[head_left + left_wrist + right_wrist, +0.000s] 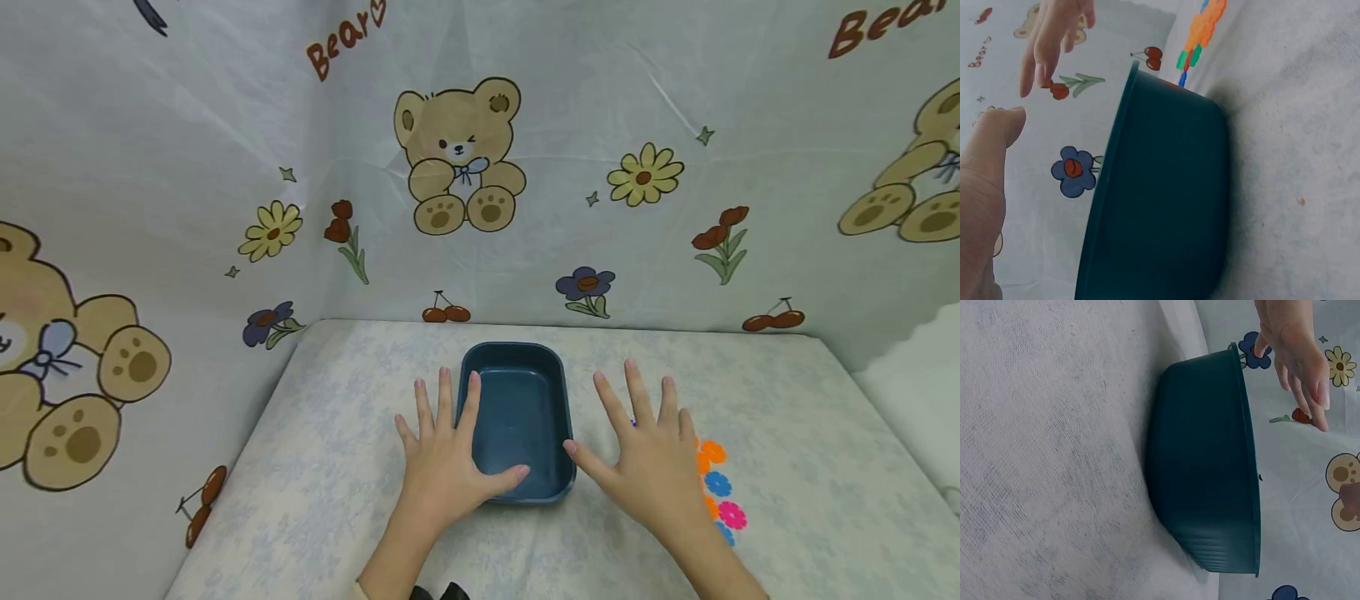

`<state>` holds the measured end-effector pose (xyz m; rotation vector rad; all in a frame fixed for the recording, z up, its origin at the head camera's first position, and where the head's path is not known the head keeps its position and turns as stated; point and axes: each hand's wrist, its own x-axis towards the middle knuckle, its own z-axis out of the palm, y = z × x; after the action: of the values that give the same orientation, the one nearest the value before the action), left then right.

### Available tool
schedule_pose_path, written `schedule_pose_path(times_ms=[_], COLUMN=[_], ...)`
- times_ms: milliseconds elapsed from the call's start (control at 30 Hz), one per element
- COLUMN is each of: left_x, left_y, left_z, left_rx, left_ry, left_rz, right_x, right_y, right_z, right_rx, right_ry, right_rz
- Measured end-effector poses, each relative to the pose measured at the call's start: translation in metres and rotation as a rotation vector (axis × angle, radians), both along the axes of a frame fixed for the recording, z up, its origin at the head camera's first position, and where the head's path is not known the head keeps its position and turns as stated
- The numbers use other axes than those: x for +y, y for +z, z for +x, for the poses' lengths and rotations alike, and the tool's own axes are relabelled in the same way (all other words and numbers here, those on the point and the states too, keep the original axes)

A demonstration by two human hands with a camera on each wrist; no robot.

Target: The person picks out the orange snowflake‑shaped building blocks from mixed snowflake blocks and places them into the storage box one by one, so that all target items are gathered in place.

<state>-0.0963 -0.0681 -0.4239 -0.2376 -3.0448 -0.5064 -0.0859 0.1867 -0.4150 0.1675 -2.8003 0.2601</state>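
A dark teal rectangular plastic bin stands upright on the table, its inside bare. My left hand is held over its left side, fingers straight and spread, with the thumb across the near part of the bin in the head view. My right hand hovers right of the bin, also spread, its thumb tip near the right rim. Both wrist views show the hands raised above the table, apart from the bin, holding nothing. Small flower-shaped plastic pieces in orange, blue and pink lie beside the right hand, which partly hides them.
A pale mottled cloth covers the table. Behind and to the left hangs a white curtain printed with bears, flowers and cherries. Green and red pieces also show past the bin in the left wrist view.
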Motion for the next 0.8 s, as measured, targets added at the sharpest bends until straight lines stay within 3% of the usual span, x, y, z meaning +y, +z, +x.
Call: schedule_pose_path(times_ms=[433, 633, 800], left_x=[-0.004, -0.004, -0.005], left_y=[-0.011, -0.018, -0.027], left_z=[0.001, 0.004, 0.008], left_rx=[-0.022, -0.054, -0.057], left_ry=[0.022, 0.019, -0.006], left_rz=[-0.006, 0.046, 0.115], right_x=[0.010, 0.041, 0.084], right_y=[-0.005, -0.007, -0.016], right_z=[-0.001, 0.000, -0.002], right_rx=[-0.041, -0.114, -0.107], right_ry=[-0.008, -0.051, -0.034], right_rz=[-0.046, -0.052, -0.068])
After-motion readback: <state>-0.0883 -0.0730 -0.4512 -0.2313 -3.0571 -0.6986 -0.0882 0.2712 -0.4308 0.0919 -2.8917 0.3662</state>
